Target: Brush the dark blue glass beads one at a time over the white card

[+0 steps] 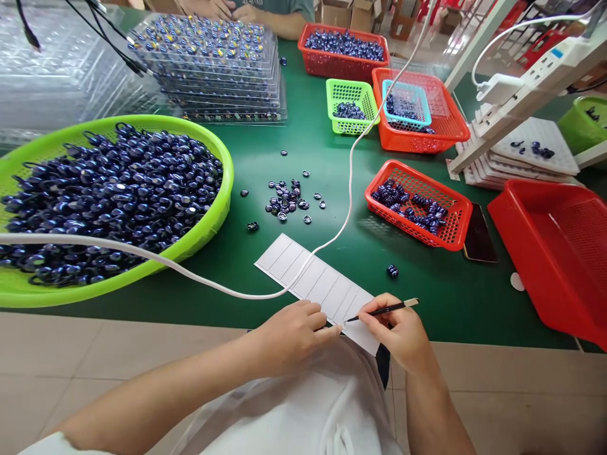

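A white paper strip (322, 284) marked with ruled lines lies slantwise at the front edge of the green table, its near end reaching past the edge. My right hand (401, 332) pinches a thin black tool (389, 309) with a pale end, and its dark tip touches the near part of the strip. Beside that tip, my left hand (296, 335) rests on the paper's lower edge with its index finger pointing at the tip. The other fingers of my left hand are curled, and whatever may be under them is hidden.
A white cable (351, 183) crosses the strip. Left is a green basket (230, 170) of dark blue pieces; loose pieces (287, 196) lie mid-table. Red baskets (393, 221) (535, 272) and a phone (480, 234) are right. A person's hands (232, 11) show behind trays (213, 69).
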